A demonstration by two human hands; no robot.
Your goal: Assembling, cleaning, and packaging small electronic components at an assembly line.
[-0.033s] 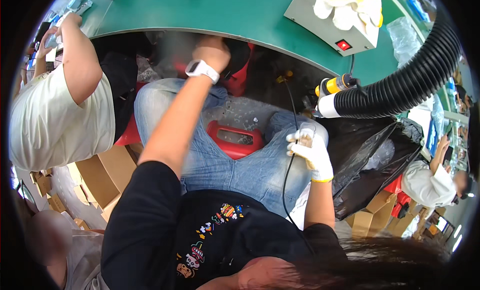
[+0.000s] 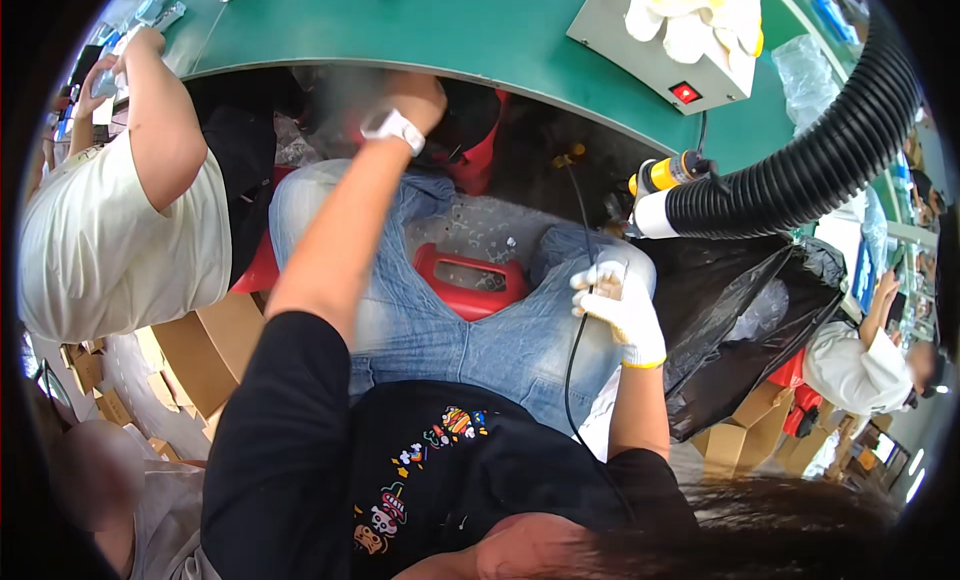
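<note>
My bare left hand (image 2: 418,98), with a white watch (image 2: 396,130) on its wrist, reaches in below the front edge of the green table (image 2: 430,30). Its fingers are blurred and hidden in the shadow there. Over my right thigh, my right hand (image 2: 625,310) wears a white knit glove with a yellow cuff edge. Its fingers are curled together, and a thin line shows by the fingertips; what they hold is too small to name. A thin black cable (image 2: 568,380) runs down past those fingertips from a small yellow fitting (image 2: 570,157) in the shade below the table.
A grey box (image 2: 650,50) with a red switch and gloves (image 2: 695,15) on top stands on the table. At right hang a black corrugated hose (image 2: 800,185), a yellow cylindrical tool (image 2: 665,170) and a black bag (image 2: 710,330). A co-worker (image 2: 130,220) sits close at left, by cardboard boxes (image 2: 200,350).
My left hand has shifted slightly left and deeper toward the shadow below the table edge. The gloved right hand stays almost where it was.
</note>
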